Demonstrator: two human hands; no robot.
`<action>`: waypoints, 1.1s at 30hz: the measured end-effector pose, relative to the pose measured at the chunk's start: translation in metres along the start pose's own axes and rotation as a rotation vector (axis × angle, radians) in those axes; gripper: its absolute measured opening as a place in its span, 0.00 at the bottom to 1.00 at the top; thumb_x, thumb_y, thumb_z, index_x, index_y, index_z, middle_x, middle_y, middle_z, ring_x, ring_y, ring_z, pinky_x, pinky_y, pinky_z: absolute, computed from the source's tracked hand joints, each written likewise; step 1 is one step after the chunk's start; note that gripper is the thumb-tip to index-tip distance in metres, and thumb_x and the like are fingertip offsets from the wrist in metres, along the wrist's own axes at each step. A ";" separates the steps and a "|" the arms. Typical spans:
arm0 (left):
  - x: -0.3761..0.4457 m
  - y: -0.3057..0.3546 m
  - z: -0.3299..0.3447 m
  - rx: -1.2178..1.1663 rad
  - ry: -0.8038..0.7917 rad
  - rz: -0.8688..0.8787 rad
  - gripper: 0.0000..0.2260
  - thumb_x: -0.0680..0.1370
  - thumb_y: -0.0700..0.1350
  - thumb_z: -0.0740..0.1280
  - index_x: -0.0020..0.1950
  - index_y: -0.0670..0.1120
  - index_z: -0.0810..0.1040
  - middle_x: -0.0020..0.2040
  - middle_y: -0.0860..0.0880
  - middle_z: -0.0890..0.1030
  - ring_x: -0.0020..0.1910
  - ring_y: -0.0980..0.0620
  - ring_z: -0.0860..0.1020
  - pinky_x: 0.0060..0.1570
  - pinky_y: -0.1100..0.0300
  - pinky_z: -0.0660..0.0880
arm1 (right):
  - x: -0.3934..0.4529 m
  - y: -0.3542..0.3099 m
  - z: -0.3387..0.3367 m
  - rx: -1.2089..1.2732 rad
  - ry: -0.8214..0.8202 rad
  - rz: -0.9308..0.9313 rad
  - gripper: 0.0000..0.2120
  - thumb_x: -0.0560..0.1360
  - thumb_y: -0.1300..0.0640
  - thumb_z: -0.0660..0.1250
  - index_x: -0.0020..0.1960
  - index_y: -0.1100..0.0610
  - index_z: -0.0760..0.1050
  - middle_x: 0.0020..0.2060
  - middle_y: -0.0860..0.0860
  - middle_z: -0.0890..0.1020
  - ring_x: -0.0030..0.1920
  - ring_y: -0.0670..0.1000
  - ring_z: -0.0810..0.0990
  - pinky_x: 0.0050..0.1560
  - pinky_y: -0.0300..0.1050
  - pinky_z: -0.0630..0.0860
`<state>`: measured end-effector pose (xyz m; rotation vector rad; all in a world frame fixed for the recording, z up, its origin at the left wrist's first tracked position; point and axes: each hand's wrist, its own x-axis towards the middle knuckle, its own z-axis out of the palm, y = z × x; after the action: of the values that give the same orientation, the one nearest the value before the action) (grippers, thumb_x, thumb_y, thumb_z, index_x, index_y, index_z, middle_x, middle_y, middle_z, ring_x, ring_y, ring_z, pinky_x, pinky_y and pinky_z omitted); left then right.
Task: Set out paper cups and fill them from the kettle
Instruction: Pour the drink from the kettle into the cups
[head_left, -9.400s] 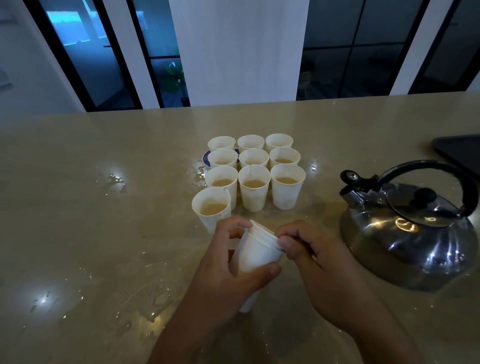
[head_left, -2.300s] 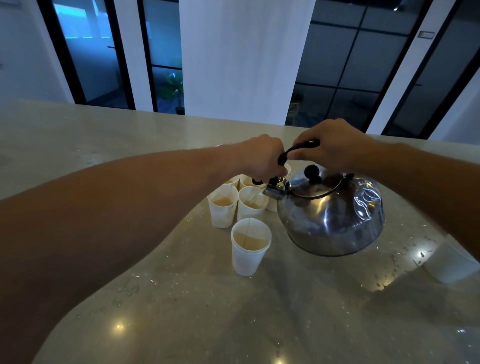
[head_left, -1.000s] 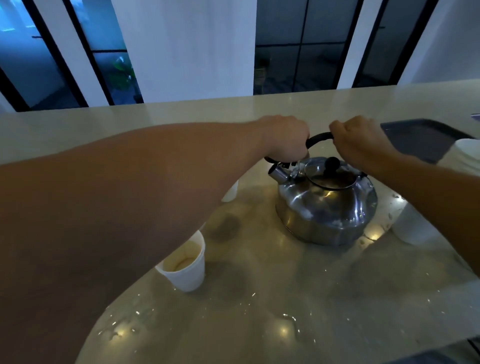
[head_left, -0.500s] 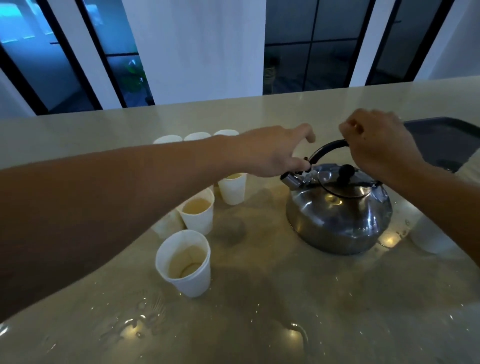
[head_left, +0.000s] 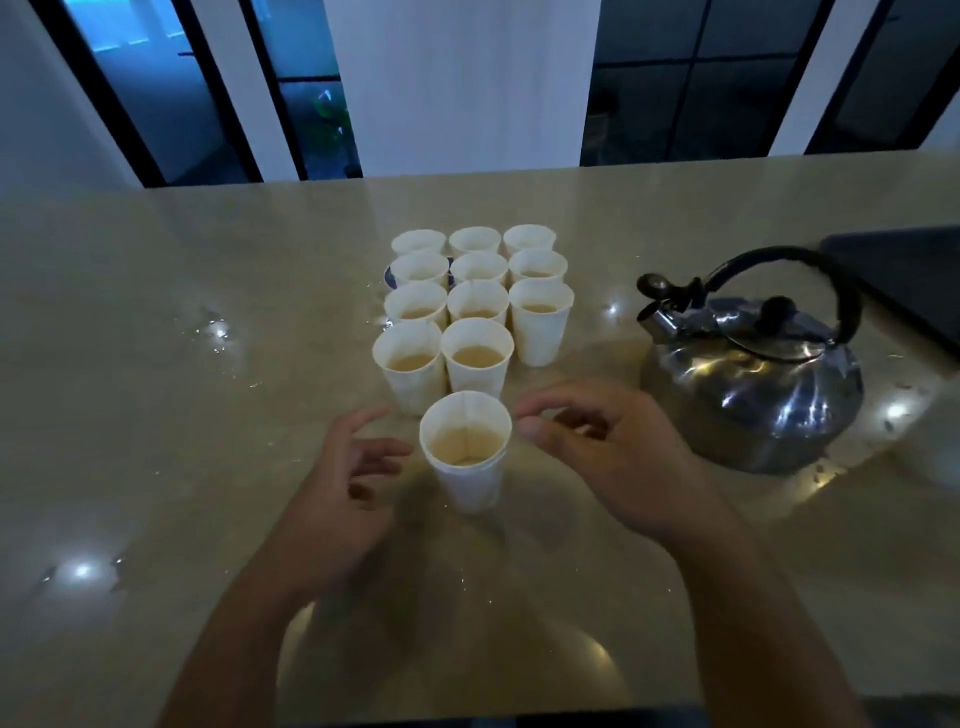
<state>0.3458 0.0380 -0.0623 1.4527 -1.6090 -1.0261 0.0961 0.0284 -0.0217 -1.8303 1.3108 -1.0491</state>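
A white paper cup (head_left: 467, 457) filled with pale brown liquid stands alone in front of a block of several filled paper cups (head_left: 475, 296). My left hand (head_left: 348, 483) hovers just left of the lone cup, fingers loosely spread, not touching it. My right hand (head_left: 597, 452) sits just right of it, fingers relaxed near the rim, holding nothing. The steel kettle (head_left: 753, 374) with a black handle rests on the counter at the right, spout pointing left.
The beige stone counter (head_left: 156, 415) is wet with scattered droplets. A dark tray (head_left: 914, 280) lies at the far right behind the kettle. A blue-rimmed object (head_left: 389, 275) peeks out from under the cup block. Windows and a white pillar stand beyond the counter's far edge.
Both hands have left the kettle's handle and come down to either side of the front cup. The kettle now stands alone at the right.
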 end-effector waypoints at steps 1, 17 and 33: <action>-0.003 -0.002 0.009 0.003 -0.069 -0.001 0.41 0.68 0.32 0.74 0.70 0.64 0.62 0.59 0.57 0.79 0.57 0.60 0.78 0.49 0.71 0.74 | -0.003 0.001 0.007 -0.002 0.012 0.018 0.07 0.75 0.50 0.70 0.51 0.40 0.82 0.48 0.36 0.83 0.47 0.42 0.80 0.45 0.36 0.76; 0.007 0.054 0.047 -0.098 -0.007 0.127 0.38 0.65 0.58 0.78 0.69 0.68 0.61 0.57 0.67 0.73 0.55 0.65 0.75 0.42 0.67 0.78 | -0.011 -0.003 0.004 -0.009 0.184 -0.057 0.08 0.77 0.47 0.61 0.50 0.33 0.75 0.51 0.34 0.75 0.54 0.36 0.74 0.49 0.25 0.70; 0.007 0.046 0.065 -0.165 -0.099 -0.074 0.29 0.65 0.59 0.78 0.58 0.69 0.65 0.51 0.70 0.74 0.51 0.66 0.75 0.32 0.77 0.71 | -0.006 0.014 -0.007 0.065 0.381 -0.004 0.11 0.82 0.56 0.57 0.47 0.42 0.73 0.40 0.42 0.78 0.39 0.42 0.75 0.37 0.34 0.71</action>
<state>0.2670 0.0386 -0.0475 1.3775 -1.5090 -1.2607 0.0833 0.0296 -0.0314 -1.6361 1.4669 -1.4777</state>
